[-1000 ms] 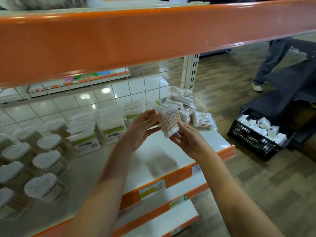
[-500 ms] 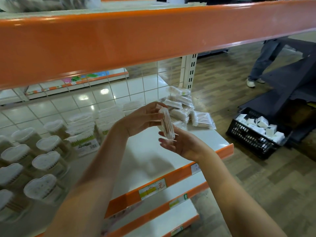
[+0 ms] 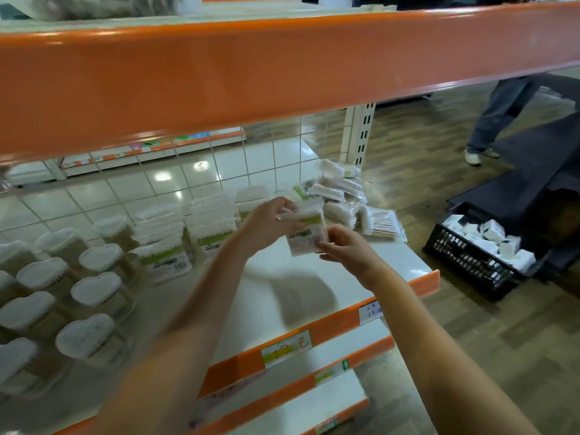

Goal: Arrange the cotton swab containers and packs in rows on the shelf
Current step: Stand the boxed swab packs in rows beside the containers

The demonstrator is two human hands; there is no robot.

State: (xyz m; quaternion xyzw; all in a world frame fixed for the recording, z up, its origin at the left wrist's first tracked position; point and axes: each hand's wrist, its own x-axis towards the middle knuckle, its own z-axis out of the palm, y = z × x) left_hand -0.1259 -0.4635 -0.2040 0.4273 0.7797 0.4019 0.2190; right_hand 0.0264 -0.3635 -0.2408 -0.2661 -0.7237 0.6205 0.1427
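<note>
Orange shelf beam [image 3: 282, 76] overhead, loose swab packs [image 3: 345, 196] behind hands

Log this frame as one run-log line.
left hand: holds clear green-labelled cotton swab pack | right hand: pinches its lower edge | pack: above white shelf, not placed

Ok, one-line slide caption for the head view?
Both hands, left and right, hold a swab pack above the shelf, between standing packs and a loose pile.

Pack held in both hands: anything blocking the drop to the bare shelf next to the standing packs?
Nothing visible. The pack, held by the left hand and right hand, hangs over a bare part of the shelf. The standing rows lie to its left, the loose pile behind to its right.
</note>
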